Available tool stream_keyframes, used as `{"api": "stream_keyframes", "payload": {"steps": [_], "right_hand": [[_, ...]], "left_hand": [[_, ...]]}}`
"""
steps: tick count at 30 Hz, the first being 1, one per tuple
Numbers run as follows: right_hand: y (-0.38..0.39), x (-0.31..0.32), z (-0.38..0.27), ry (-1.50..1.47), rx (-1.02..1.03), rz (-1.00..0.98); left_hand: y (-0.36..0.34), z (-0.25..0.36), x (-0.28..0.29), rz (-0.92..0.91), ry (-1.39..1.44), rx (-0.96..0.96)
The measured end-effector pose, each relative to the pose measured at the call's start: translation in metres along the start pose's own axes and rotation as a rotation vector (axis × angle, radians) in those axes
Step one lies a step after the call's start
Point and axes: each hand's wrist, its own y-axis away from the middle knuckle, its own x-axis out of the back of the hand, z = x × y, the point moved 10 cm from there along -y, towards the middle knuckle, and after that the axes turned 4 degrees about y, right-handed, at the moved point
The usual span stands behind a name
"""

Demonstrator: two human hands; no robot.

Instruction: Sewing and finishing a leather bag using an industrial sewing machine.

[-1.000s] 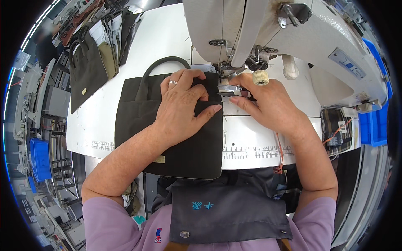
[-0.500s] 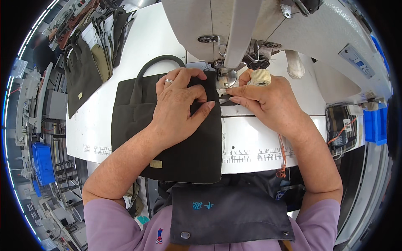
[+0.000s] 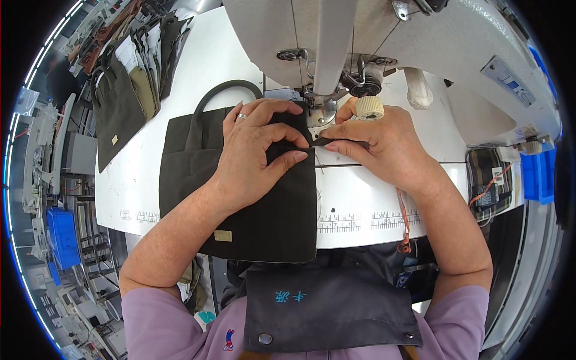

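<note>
A dark olive fabric panel (image 3: 264, 228) with a looped handle (image 3: 228, 87) and a small yellowish label lies flat under the sewing machine's left side. My left hand (image 3: 258, 150), with a ring on one finger, rests on it, thumb and index finger pinching the panel's right edge. Between the thumb and fingers of my right hand (image 3: 378, 138) is a narrow dark fabric strip (image 3: 330, 142), its tip meeting that pinched edge. Just beyond my fingertips stands the presser foot area of the sewing machine (image 3: 323, 111); the fingers of my right hand partly hide the strip.
Similar panels with handles (image 3: 123, 114) are heaped at the table's far left. A ruler strip (image 3: 339, 224) runs along the front edge. Folded plaid cloth (image 3: 489, 180) sits at the right, beside a blue bin (image 3: 538, 177). An orange cord (image 3: 404, 222) hangs under my right wrist.
My right hand has brought the strip left against the panel's edge. My left thumb and index finger have closed together there. The panel has hardly moved.
</note>
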Motion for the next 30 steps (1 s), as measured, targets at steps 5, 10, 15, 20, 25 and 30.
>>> {"api": "stream_keyframes", "payload": {"steps": [5,10,15,20,25,30], "right_hand": [[-0.001,0.004,-0.007,0.059,0.053,0.025],[-0.003,0.011,-0.026,0.221,0.129,0.036],[-0.003,0.011,-0.026,0.282,0.13,0.021],[-0.001,0.011,-0.027,0.28,0.132,0.041],[0.002,0.013,-0.021,0.252,0.087,0.042],[0.003,0.013,-0.021,0.159,0.085,0.046]], "left_hand": [[-0.001,-0.003,-0.001,0.008,-0.009,0.026],[-0.005,-0.004,-0.004,0.037,-0.051,0.057],[-0.008,-0.005,-0.008,0.028,-0.01,0.065],[-0.008,-0.002,-0.007,0.03,-0.054,0.059],[-0.008,-0.004,-0.007,0.031,0.003,0.096],[-0.006,-0.003,-0.008,0.037,-0.045,0.063]]}}
